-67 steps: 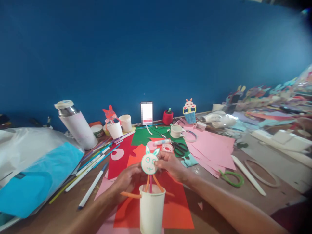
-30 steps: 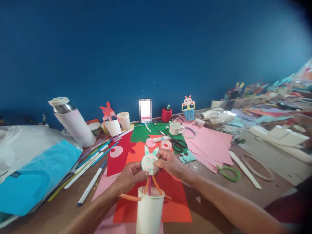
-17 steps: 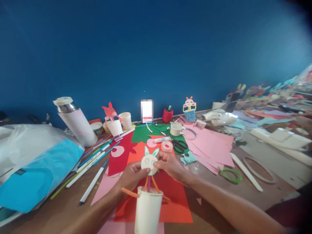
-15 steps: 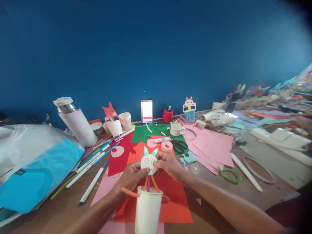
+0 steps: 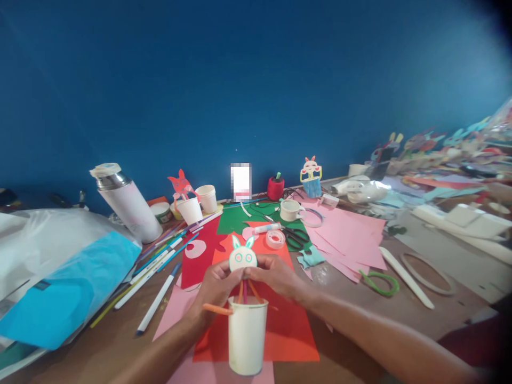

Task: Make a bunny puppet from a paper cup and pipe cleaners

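A round white bunny face [image 5: 243,258] with green-outlined ears and eyes is pinched at its lower edge between my left hand [image 5: 219,282] and my right hand [image 5: 276,274]. The thumbs of both hands press near its chin, and their fingers go behind it. Beneath the face, orange and purple pipe cleaners [image 5: 245,292] run down into a white paper cup [image 5: 247,338]. One orange piece [image 5: 218,309] sticks out from the cup's left side. Red-orange paper [image 5: 288,330] lies under and behind the cup.
Markers [image 5: 158,298] and a leaning flask [image 5: 126,205] are on the left. Tape [image 5: 275,239], scissors [image 5: 296,238], a small mug [image 5: 289,210], pink sheets [image 5: 346,234] and a green loop [image 5: 380,282] lie beyond and to the right.
My thumbs have shifted to the chin of the bunny face, uncovering more of it. The face now sits slightly higher in view, and the cup's base has come into view.
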A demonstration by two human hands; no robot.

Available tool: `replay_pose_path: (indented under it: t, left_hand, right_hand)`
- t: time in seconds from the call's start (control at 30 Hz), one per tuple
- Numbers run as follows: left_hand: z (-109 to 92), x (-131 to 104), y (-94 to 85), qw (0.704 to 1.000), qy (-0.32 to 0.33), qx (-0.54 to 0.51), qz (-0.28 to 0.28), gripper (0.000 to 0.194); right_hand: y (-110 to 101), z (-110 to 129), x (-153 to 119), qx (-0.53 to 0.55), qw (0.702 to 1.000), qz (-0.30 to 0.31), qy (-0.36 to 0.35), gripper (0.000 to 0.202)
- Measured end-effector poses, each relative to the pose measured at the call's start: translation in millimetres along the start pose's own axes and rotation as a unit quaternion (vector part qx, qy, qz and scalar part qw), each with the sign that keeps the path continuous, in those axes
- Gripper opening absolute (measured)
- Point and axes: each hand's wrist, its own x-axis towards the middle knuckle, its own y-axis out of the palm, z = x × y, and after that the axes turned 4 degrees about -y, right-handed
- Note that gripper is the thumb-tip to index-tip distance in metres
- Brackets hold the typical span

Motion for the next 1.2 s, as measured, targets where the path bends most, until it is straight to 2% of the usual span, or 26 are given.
replay_pose_path:
  t: [0.2, 0.57, 0.97, 1.2]
  left_hand:
    - [1.9, -2.4, -5.9, 0.995, -0.012, -0.061, 0.074, 0.026]
    - [5.6, 1.2, -6.3, 0.994, -0.018, -0.060, 0.093, 0.028]
    - [2.6, -0.9, -1.9, 0.999, -0.009, 0.003, 0.046, 0.026]
    - [0.8, -2.6, -1.0, 0.998, -0.015, -0.017, 0.054, 0.027]
  right_hand:
    - [-0.7, 1.9, -0.3, 0.007, 1.000, -0.020, 0.009, 0.027]
    - [3.4, 5.6, -0.9, 0.021, 0.998, -0.052, 0.029, 0.019]
    - [4.6, 5.0, -2.1, 0.010, 0.998, -0.065, 0.011, 0.015]
    - [5.4, 6.9, -3.9, 0.008, 0.998, -0.065, 0.001, 0.015]
